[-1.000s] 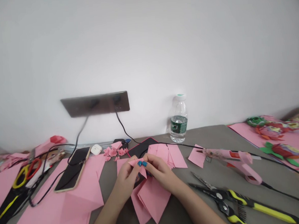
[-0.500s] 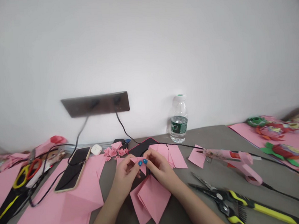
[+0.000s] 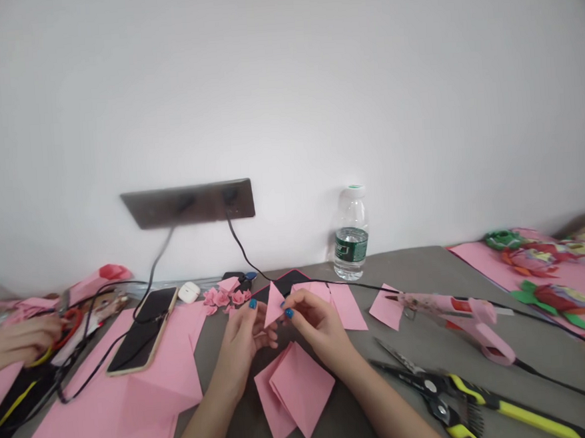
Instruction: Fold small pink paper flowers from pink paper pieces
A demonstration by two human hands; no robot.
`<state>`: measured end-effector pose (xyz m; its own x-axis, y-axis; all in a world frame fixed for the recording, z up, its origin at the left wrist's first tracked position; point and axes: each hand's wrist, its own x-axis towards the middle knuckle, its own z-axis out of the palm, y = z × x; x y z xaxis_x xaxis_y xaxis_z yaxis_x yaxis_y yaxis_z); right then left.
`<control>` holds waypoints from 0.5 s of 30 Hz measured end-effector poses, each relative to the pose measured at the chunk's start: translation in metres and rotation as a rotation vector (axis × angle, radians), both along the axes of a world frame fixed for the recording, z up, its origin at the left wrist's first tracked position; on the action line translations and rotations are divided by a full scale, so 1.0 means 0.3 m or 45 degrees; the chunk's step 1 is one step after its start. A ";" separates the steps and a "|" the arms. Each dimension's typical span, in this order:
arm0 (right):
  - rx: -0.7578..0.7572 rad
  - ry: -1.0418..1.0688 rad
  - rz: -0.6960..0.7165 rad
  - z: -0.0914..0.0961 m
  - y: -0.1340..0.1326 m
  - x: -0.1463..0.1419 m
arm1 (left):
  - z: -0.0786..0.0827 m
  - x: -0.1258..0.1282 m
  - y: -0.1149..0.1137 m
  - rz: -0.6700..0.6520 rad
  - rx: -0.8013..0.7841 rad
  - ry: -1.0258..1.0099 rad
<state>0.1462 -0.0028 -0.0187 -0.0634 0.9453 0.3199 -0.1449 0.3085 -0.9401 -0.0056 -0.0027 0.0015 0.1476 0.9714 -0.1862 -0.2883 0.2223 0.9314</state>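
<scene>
A small pink paper triangle (image 3: 274, 305) stands upright between my hands. My right hand (image 3: 319, 327) pinches its right edge between thumb and fingers. My left hand (image 3: 241, 346) is at its left side, thumb raised off the paper and fingers loosely curled apart; whether a fingertip touches the back of the paper is hidden. Just below, between my wrists, pink paper squares (image 3: 303, 385) lie fanned on the grey table (image 3: 400, 265). Behind my left hand sits a cluster of small folded pink paper pieces (image 3: 225, 296).
At far left another person's hand (image 3: 23, 339) reaches over red-handled scissors (image 3: 72, 326). A phone (image 3: 145, 333) rests on pink sheets (image 3: 101, 419). To the right lie a pink glue gun (image 3: 453, 304) and pliers (image 3: 429, 386). A water bottle (image 3: 350, 241) stands by the wall.
My left thumb has come off the paper, and that hand has loosened. The paper now shows as an upright triangle in my right hand. Another person's hand has entered at far left.
</scene>
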 end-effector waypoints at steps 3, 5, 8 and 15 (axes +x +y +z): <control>0.021 -0.129 0.019 -0.004 -0.009 0.001 | 0.009 0.001 0.000 -0.085 -0.053 -0.032; 0.025 -0.184 0.022 -0.006 -0.012 0.002 | 0.013 0.003 -0.001 -0.141 -0.025 -0.024; 0.071 -0.217 0.023 -0.001 -0.013 0.005 | 0.013 0.004 -0.003 -0.188 -0.026 -0.050; 0.370 -0.373 -0.106 0.010 -0.011 0.003 | 0.012 0.003 0.003 0.045 -0.096 -0.247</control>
